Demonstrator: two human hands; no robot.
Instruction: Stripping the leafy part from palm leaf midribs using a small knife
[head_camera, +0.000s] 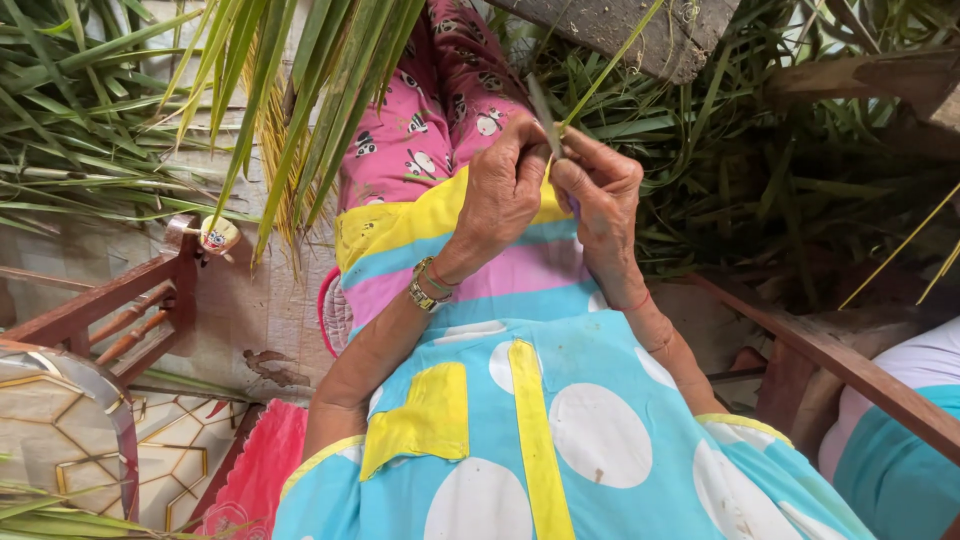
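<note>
Soft, even daylight, faint shadows, sharp focus, slight wide-angle edge stretch.

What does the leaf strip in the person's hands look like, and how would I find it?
Start at the blue dress with white dots and follow both arms up to where the left hand and right hand meet. Pinched between them is the leaf strip: one thin green blade rising alone toward the top, unlike the heaped leaves lying behind.

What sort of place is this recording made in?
Probably a home porch or yard used for palm-leaf craft. Heaps of cut green leaves cover the ground, a wooden chair frame stands beside the seated person, and both hands, left hand and right hand, pinch a thin leaf strip.
</note>
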